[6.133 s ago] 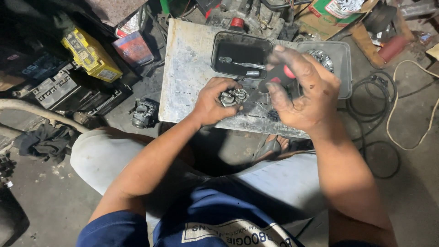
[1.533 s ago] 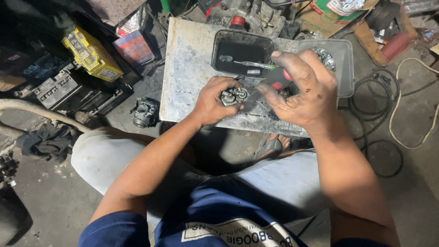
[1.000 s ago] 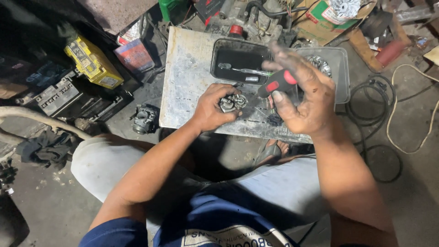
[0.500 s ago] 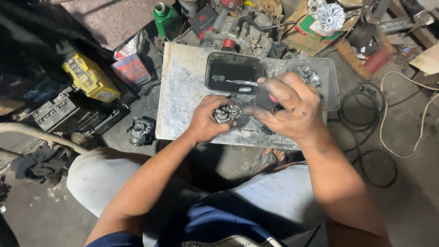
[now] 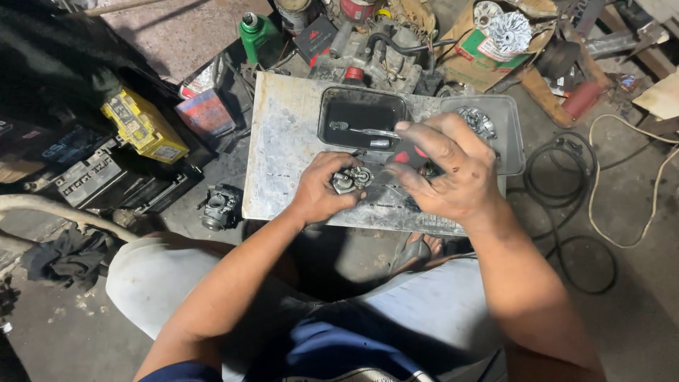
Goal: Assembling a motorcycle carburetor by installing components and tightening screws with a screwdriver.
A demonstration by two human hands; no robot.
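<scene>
Left hand (image 5: 320, 192) clenched around small metal carburetor part (image 5: 351, 179), held over grey board (image 5: 283, 141). Right hand (image 5: 445, 170) just beside it, gripping red-and-black tool handle (image 5: 409, 153). Black tray (image 5: 361, 113) beyond fingers; second carburetor (image 5: 218, 207) on floor, well left of left hand.

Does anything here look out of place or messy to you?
A second small metal engine part lies on the bare floor left of the work board, apart from the one in the left hand. The dark tray holds black liquid with a tool lying in it.
</scene>
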